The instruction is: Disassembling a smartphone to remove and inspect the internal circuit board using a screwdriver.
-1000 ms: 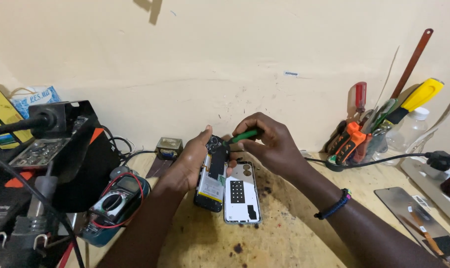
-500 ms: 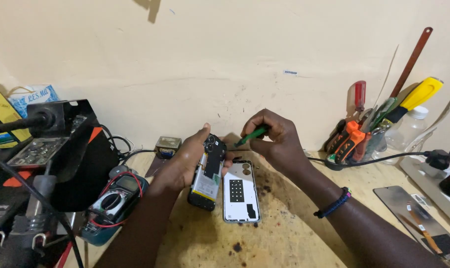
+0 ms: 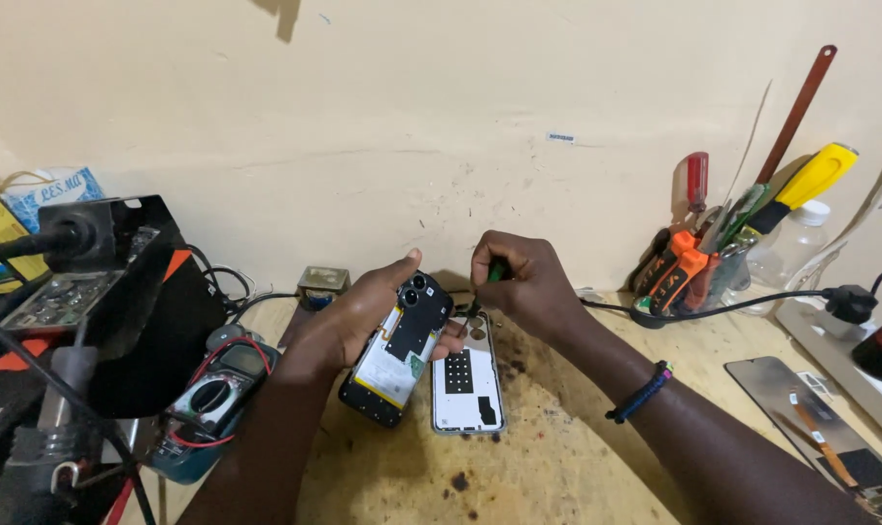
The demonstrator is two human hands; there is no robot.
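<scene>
My left hand point(image 3: 348, 316) holds an opened phone point(image 3: 398, 350) tilted up, its back off, with the battery and black board cover showing. My right hand point(image 3: 518, 282) grips a green-handled screwdriver point(image 3: 495, 272) held upright, its tip down near the phone's top right edge. The phone's removed back cover point(image 3: 468, 374) lies inner side up on the wooden bench, just right of the phone and under my right hand.
A multimeter point(image 3: 207, 403) with red and black leads sits at the left, beside a black stand point(image 3: 120, 292). A tool holder point(image 3: 703, 262) with screwdrivers and pliers stands at the right by the wall. A black cable point(image 3: 752, 303) crosses there. A phone screen point(image 3: 815, 418) lies at right.
My right hand has swung the screwdriver from slanted to upright, with its tip by the phone's top edge. My left hand has tilted the phone slightly more towards me.
</scene>
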